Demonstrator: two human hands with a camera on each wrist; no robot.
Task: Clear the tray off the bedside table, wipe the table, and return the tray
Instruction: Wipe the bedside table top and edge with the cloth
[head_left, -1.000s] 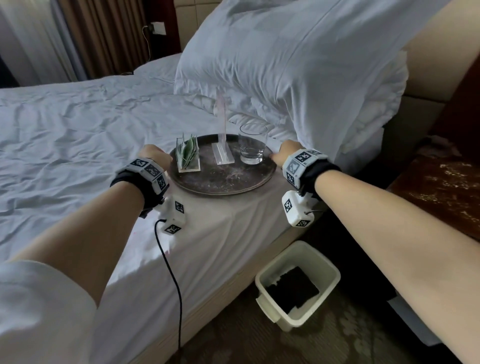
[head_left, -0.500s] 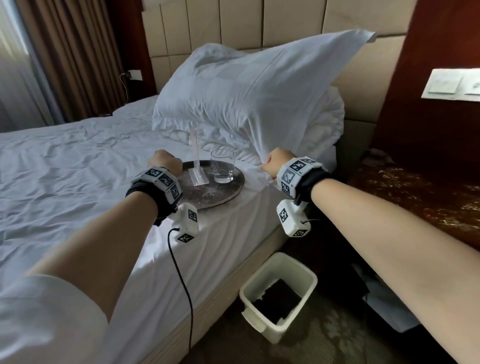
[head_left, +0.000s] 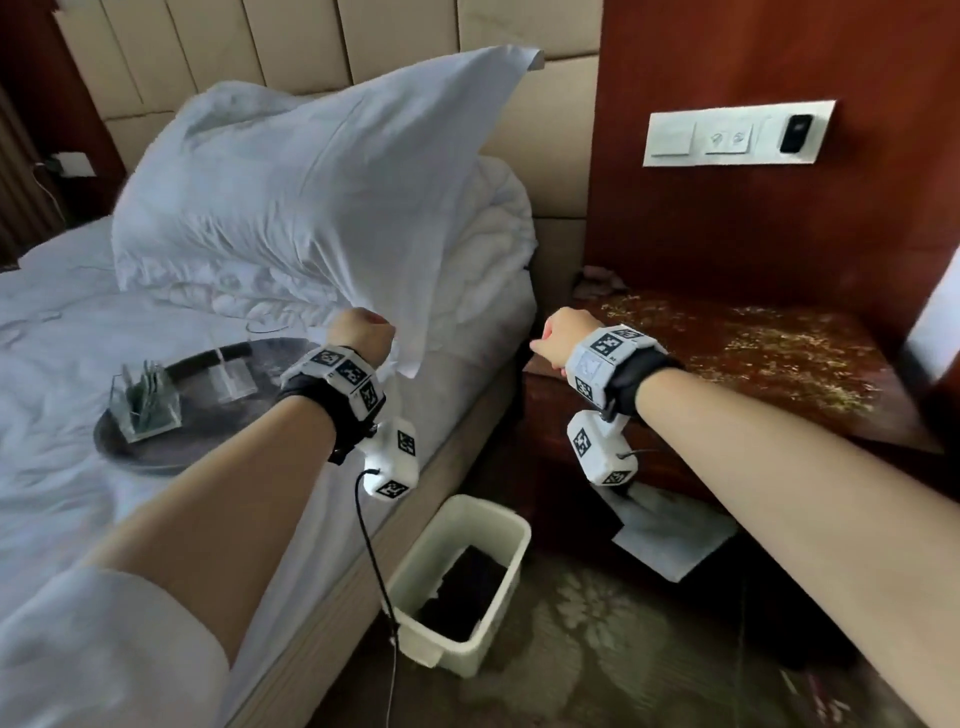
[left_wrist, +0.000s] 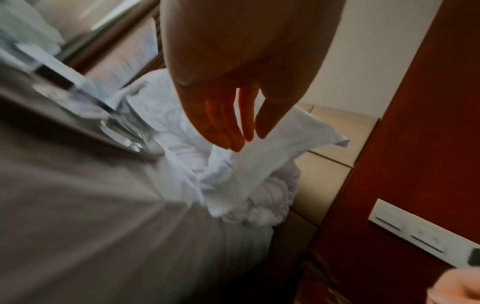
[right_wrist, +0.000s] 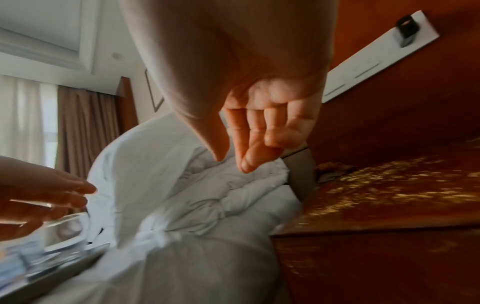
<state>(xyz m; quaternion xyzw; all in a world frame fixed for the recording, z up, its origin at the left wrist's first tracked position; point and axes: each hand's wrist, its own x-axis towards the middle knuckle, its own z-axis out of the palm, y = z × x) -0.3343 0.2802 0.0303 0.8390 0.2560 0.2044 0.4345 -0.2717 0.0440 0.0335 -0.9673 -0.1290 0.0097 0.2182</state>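
Note:
The dark round tray (head_left: 117, 449) lies on the white bed at the left, carrying a clear holder of green packets (head_left: 145, 402) and a clear stand (head_left: 234, 376). A glass (left_wrist: 127, 127) stands at the tray's edge in the left wrist view. My left hand (head_left: 363, 332) hovers right of the tray by the pillow corner, fingers relaxed and holding nothing (left_wrist: 241, 139). My right hand (head_left: 550, 338) hangs over the near left corner of the bedside table (head_left: 753, 364), fingers loosely curled around nothing (right_wrist: 231, 162). The table top is dark wood flecked with gold.
A big white pillow (head_left: 311, 197) leans on the headboard behind the tray. A crumpled pinkish cloth (head_left: 597, 278) lies at the table's back left corner. A white bin (head_left: 509, 545) stands on the floor between bed and table, with a white sheet (head_left: 670, 535) under the table. A switch panel (head_left: 737, 135) is on the wall.
Both hands have let go of the tray, which stays on the bed, and have moved right toward the bedside table. The view has swung right with them.

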